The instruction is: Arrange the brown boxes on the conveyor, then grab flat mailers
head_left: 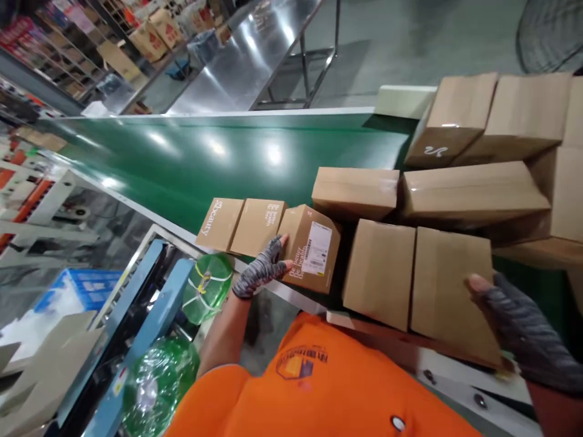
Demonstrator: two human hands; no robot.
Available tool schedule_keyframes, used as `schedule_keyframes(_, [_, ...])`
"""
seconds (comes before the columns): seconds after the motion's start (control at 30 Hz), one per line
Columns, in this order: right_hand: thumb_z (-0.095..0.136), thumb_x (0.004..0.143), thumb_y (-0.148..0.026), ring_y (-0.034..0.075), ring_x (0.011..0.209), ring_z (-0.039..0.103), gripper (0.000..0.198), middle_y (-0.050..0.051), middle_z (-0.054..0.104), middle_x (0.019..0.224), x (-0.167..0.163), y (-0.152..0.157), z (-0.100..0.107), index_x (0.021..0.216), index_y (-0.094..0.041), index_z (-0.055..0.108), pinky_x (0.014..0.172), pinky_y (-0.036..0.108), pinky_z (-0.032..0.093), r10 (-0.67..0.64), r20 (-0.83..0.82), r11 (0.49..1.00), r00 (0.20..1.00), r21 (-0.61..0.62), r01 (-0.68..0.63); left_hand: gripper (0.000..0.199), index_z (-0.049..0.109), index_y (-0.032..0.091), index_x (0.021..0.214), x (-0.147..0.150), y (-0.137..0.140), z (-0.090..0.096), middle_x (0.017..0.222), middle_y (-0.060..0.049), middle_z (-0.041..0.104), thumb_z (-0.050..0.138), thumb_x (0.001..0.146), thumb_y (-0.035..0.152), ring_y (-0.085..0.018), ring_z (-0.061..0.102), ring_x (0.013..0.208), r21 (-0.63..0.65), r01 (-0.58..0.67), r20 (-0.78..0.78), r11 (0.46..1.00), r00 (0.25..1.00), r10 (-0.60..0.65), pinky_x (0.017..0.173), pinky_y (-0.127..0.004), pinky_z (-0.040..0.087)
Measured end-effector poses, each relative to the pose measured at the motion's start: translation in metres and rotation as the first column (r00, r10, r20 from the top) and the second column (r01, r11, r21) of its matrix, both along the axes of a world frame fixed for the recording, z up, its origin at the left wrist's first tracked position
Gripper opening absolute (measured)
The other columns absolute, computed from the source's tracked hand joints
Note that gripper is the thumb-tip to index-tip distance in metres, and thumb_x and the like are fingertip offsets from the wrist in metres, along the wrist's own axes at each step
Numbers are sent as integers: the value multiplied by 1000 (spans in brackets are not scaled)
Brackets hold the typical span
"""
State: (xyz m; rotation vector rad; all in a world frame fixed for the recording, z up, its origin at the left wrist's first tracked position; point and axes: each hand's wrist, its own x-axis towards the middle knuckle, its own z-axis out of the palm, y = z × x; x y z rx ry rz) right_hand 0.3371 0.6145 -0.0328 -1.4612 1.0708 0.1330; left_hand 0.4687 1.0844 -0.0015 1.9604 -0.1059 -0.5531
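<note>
My left hand (262,271) grips the labelled box (310,247) on the green belt (191,158); my right hand (523,331) rests on a plain carton (450,294).

Green conveyor belt (191,158): left stretch unoccupied, passage open. Right end blocked by stacked cartons (473,194); near edge lined by small boxes (241,224) set touching one another.

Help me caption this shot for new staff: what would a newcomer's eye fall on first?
The long green conveyor belt running across the middle, with plain cardboard boxes crowded at its right end. At the near edge, the left hand in a grey fingerless glove touches a small labelled box, while the right hand rests on a larger carton. Below, the orange shirt fills the foreground.
</note>
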Motion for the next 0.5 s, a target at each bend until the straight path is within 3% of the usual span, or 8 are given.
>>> schedule_keyframes(0.1, [90,44,-56,28,100,78,75,9,83,121,9,10,19,114,-33,76,63,27,62,-59,45,997,997,61,56,99,57,15,173,-9,-8,2,189,-15,42,83,88,60,-39,32,181,58,-26,38,998,999,24,152,-52,20])
schedule_keyframes(0.23, [88,45,-58,22,94,73,77,7,82,116,10,12,22,114,-28,74,63,23,58,-87,128,995,988,63,79,100,47,8,176,-10,-14,8,186,-23,45,71,92,56,-38,39,178,172,-11,99,985,995,-6,150,-55,27])
schedule_keyframes(0.33, [89,48,-60,20,89,70,77,6,81,110,7,11,18,115,-25,73,66,23,57,-102,180,994,978,57,93,86,54,11,173,-20,-50,7,190,-22,39,72,93,36,-40,21,184,272,-52,238,961,971,-15,153,-59,8])
schedule_keyframes(0.4, [89,51,-62,21,87,70,75,8,81,110,6,11,16,115,-25,72,67,27,57,-86,208,996,974,47,78,69,66,20,167,-36,-96,3,190,-19,39,74,99,31,-45,12,185,426,-7,395,905,901,-179,150,-67,-5])
schedule_keyframes(0.43, [89,53,-62,22,86,71,73,10,81,111,5,10,16,114,-25,72,67,29,57,-73,217,997,973,43,66,63,69,25,166,-45,-122,-1,187,-19,45,75,104,35,-49,19,183,516,76,440,853,831,-340,148,-75,-1])
schedule_keyframes(0.5, [90,57,-62,25,87,71,68,12,82,112,5,10,15,112,-26,72,68,32,58,-52,231,998,972,44,44,72,65,32,171,-63,-174,-8,182,-19,52,83,104,50,-54,36,176,613,351,400,708,635,-661,143,-84,18])
